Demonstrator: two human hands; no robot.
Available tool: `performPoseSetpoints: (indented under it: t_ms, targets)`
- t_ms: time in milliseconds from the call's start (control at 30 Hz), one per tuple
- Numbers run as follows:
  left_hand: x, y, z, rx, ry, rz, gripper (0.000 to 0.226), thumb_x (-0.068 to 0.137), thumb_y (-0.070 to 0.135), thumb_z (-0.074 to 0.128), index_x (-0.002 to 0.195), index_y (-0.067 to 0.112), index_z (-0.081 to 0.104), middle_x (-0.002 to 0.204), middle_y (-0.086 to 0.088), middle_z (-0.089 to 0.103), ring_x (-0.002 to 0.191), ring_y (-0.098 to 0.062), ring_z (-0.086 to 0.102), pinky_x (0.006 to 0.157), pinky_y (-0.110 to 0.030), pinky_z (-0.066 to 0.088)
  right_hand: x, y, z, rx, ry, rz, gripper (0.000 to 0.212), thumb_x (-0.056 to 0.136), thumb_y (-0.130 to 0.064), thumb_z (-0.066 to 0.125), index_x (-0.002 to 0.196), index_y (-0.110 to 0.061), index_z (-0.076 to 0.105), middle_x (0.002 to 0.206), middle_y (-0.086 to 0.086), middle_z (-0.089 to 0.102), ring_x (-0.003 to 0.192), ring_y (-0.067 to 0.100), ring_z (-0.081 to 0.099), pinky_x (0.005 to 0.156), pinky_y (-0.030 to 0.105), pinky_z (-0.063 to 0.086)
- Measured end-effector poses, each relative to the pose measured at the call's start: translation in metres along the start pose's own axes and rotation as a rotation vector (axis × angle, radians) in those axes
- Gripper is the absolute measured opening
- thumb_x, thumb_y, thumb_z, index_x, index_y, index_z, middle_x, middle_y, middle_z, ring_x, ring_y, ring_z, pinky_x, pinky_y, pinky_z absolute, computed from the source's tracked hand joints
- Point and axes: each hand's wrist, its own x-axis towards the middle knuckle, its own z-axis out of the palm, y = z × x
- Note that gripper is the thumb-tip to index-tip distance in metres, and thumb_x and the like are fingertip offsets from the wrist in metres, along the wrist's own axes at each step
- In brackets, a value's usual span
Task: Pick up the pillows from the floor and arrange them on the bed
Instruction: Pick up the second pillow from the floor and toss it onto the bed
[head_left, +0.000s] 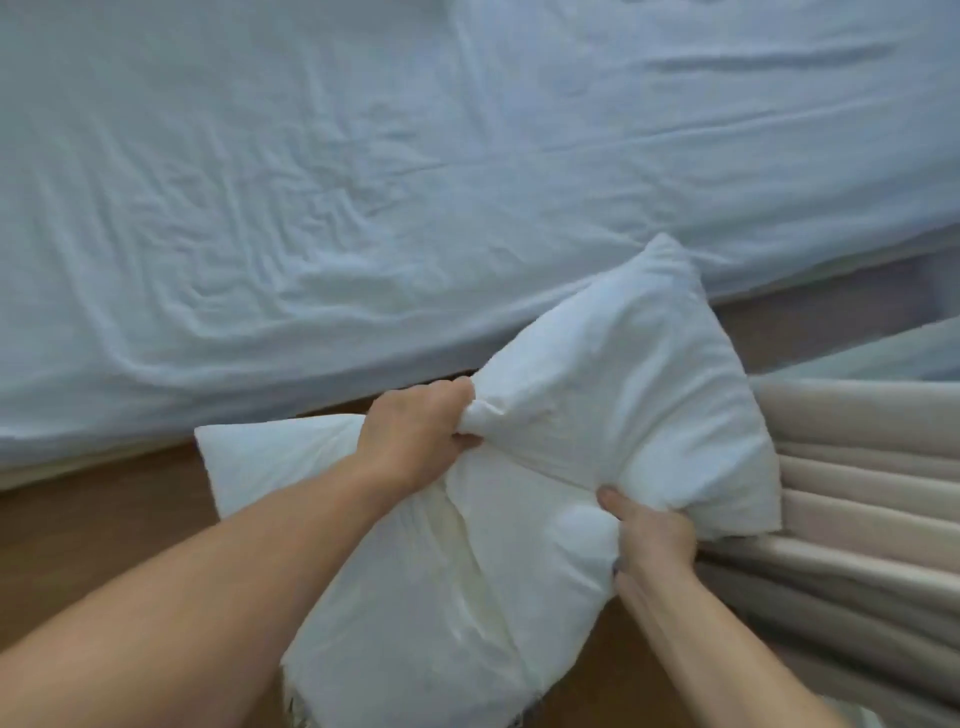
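Both hands are gripping white pillows beside the bed (363, 182). The left hand (415, 436) is clenching a bunched fold of the upper pillow (623, 374), its fingers closed tight around the gathered cloth at that pillow's near-left corner. The right hand (652, 535) is pinching fabric lower down, with its thumb pressing into the crease where the upper pillow is meeting the lower pillow (441, 597); which of the two pillows it is actually holding cannot be told. The hands are sitting apart from each other, one at each side of the pinched area.

The upper pillow is tilting up and to the right, its far corner overlapping the edge of the bed, which is covered in a wrinkled pale blue sheet. The lower pillow is lying beneath it over the brown wooden floor (78, 530), stretching toward the bottom of the view between the two forearms. Whether it is resting on the floor or being raised cannot be told. At the right, beige curtain folds (857, 493) are hanging just beside the pillows.
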Motion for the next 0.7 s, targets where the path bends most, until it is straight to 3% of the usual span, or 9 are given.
performPoseSetpoints:
  t_ms: [100,200,267,300,367,433,500,600,700]
  targets:
    - [0.021,0.024,-0.133,0.055,0.153,0.096,0.030,0.077,0.044,0.064,0.092,0.024,0.049,0.096,-0.004,0.070,0.089,-0.033,0.065,0.063,-0.035,0.039,-0.079,-0.105,0.012,0.050,-0.015,-0.015,0.035,0.067,-0.003,0.082,0.098,0.002,0.066,0.098,0.017,0.071,0.077,0.031,0.069,0.063,0.035,0.058]
    - [0.042,0.033,-0.290,0.115,0.341,0.124,0.029,0.077,0.044,0.064,0.095,0.025,0.051,0.101,-0.006,0.070,0.094,-0.032,0.064,0.068,-0.036,0.040,-0.168,-0.232,0.050,0.065,-0.197,-0.141,0.029,0.076,-0.009,0.073,0.102,0.003,0.066,0.100,0.021,0.070,0.072,0.027,0.069,0.049,0.025,0.055]
    - [0.051,0.026,-0.398,0.215,0.467,0.051,0.038,0.084,0.046,0.059,0.115,0.026,0.051,0.118,-0.010,0.062,0.109,-0.033,0.057,0.085,-0.040,0.041,-0.226,-0.323,0.085,0.210,-0.326,-0.241,0.024,0.086,-0.017,0.066,0.101,0.001,0.067,0.099,0.019,0.069,0.065,0.022,0.070,0.050,0.027,0.056]
    - [0.052,0.018,-0.451,0.261,0.522,-0.017,0.050,0.086,0.047,0.056,0.129,0.026,0.043,0.128,-0.012,0.056,0.116,-0.034,0.052,0.092,-0.043,0.039,-0.255,-0.364,0.102,0.296,-0.441,-0.266,0.029,0.092,-0.025,0.059,0.109,-0.002,0.064,0.104,0.018,0.069,0.072,0.022,0.070,0.064,0.032,0.058]
    - [0.042,0.000,-0.538,0.318,0.593,-0.130,0.067,0.088,0.047,0.054,0.144,0.025,0.026,0.138,-0.015,0.046,0.123,-0.037,0.046,0.097,-0.048,0.036,-0.302,-0.420,0.127,0.316,-0.643,-0.266,0.041,0.098,-0.040,0.044,0.131,-0.015,0.049,0.121,0.016,0.060,0.102,0.031,0.063,0.095,0.041,0.047]
    - [0.025,-0.017,-0.591,0.351,0.613,-0.179,0.071,0.088,0.045,0.054,0.147,0.024,0.021,0.142,-0.016,0.043,0.125,-0.038,0.045,0.097,-0.048,0.036,-0.328,-0.432,0.145,0.156,-0.673,-0.261,0.055,0.099,-0.042,0.042,0.147,-0.017,0.032,0.137,0.020,0.046,0.124,0.037,0.051,0.105,0.045,0.037]
    - [0.007,-0.035,-0.609,0.355,0.559,-0.211,0.071,0.087,0.045,0.054,0.147,0.024,0.023,0.144,-0.014,0.041,0.127,-0.037,0.042,0.100,-0.048,0.035,-0.337,-0.412,0.157,-0.026,-0.647,-0.258,0.055,0.097,-0.036,0.050,0.144,-0.010,0.037,0.134,0.024,0.047,0.117,0.040,0.055,0.097,0.047,0.042]
    - [-0.007,-0.060,-0.601,0.322,0.426,-0.266,0.069,0.087,0.046,0.054,0.147,0.025,0.025,0.148,-0.010,0.037,0.132,-0.033,0.038,0.105,-0.047,0.031,-0.340,-0.374,0.172,-0.271,-0.606,-0.271,0.029,0.093,-0.023,0.060,0.115,-0.005,0.056,0.099,0.017,0.061,0.083,0.033,0.063,0.078,0.043,0.048]
    - [-0.002,-0.083,-0.591,0.277,0.359,-0.319,0.068,0.088,0.045,0.053,0.147,0.025,0.026,0.148,-0.008,0.035,0.132,-0.032,0.038,0.106,-0.046,0.031,-0.331,-0.359,0.188,-0.531,-0.616,-0.462,0.012,0.086,-0.016,0.065,0.095,-0.008,0.061,0.076,0.009,0.058,0.064,0.025,0.059,0.057,0.030,0.040]
